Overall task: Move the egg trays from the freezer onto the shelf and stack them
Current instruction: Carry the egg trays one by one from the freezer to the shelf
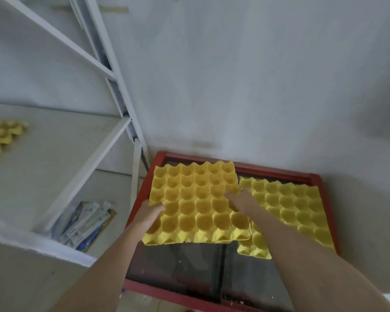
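Observation:
A yellow egg tray [196, 203] is lifted a little above the red-framed freezer [239, 167] with its dark glass lid. My left hand [150, 216] grips the tray's left edge, thumb on top. My right hand [241, 200] grips its right edge. A second yellow egg tray [293, 206] lies flat on the freezer lid to the right, partly under the held tray and my right forearm. On the white shelf [61, 154] at the far left sits another yellow egg tray [2, 136], cut off by the frame edge.
The white metal shelf unit [119, 86] stands left of the freezer, its upright post close to the freezer's corner. On a lower shelf level lie several packets [86, 224]. A pale wall [257, 75] rises behind the freezer.

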